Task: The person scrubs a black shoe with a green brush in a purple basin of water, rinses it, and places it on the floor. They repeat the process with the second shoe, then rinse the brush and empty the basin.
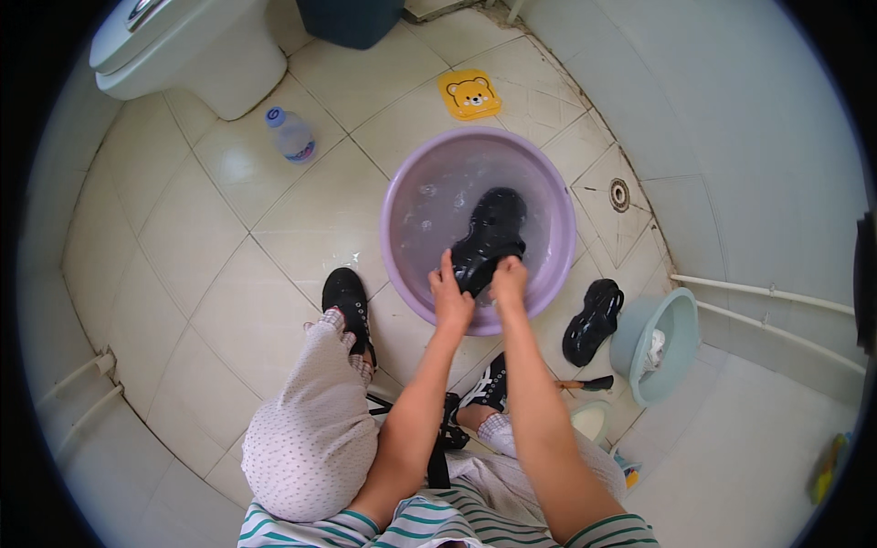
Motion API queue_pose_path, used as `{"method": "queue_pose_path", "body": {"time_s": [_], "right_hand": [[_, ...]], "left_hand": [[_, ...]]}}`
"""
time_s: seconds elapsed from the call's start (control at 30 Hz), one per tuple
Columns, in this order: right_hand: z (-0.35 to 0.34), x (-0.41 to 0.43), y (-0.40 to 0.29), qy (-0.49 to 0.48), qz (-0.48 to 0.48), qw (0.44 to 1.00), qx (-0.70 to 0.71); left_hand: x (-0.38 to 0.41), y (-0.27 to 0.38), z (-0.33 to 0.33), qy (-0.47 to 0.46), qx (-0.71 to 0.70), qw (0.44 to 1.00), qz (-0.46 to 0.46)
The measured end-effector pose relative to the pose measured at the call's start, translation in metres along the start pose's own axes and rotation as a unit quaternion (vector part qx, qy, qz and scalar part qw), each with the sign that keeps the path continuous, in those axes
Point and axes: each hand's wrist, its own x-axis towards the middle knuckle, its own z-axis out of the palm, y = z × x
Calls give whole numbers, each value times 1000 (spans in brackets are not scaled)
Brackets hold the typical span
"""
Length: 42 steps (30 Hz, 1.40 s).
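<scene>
In a purple plastic basin (391,274) of cloudy water lies a wet black shoe (495,216), its near end towards me. My left hand (451,301) holds the left side of that near end, thumb and fingers against it. On the right side of the same end, my right hand (509,279) has its fingers curled at the shoe's edge; whether it holds anything else is hidden. A second wet black shoe (593,322) rests on the tiled floor (301,219), right of the basin.
A pale green bucket (675,356) with white cloth inside lies tilted at the right, near a brush (589,383). A plastic bottle (291,137) stands by the toilet (226,68). Beyond the basin are a yellow bear mat (470,94) and, further right, a floor drain (619,196).
</scene>
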Motion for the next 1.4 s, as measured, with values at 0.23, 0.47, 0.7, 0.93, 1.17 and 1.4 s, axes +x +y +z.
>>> {"method": "queue_pose_path", "body": {"time_s": [0.23, 0.47, 0.7, 0.93, 1.17, 1.4], "right_hand": [[-67, -124, -49, -193, 35, 981, -9], [-59, -43, -78, -81, 17, 983, -166], [-54, -140, -55, -152, -38, 987, -19], [-57, -94, -82, -108, -69, 987, -94], [-47, -125, -65, -142, 18, 989, 22], [-93, -138, -81, -211, 7, 976, -56]], "left_hand": [[15, -24, -9, -2, -70, 997, -45], [10, -15, 1, -21, -61, 998, -6], [32, -11, -24, -96, -320, 894, -300], [32, -28, -9, -75, -417, 866, -264], [39, -20, -12, -115, -562, 760, -305], [34, -13, -13, -122, -655, 632, -396]]}}
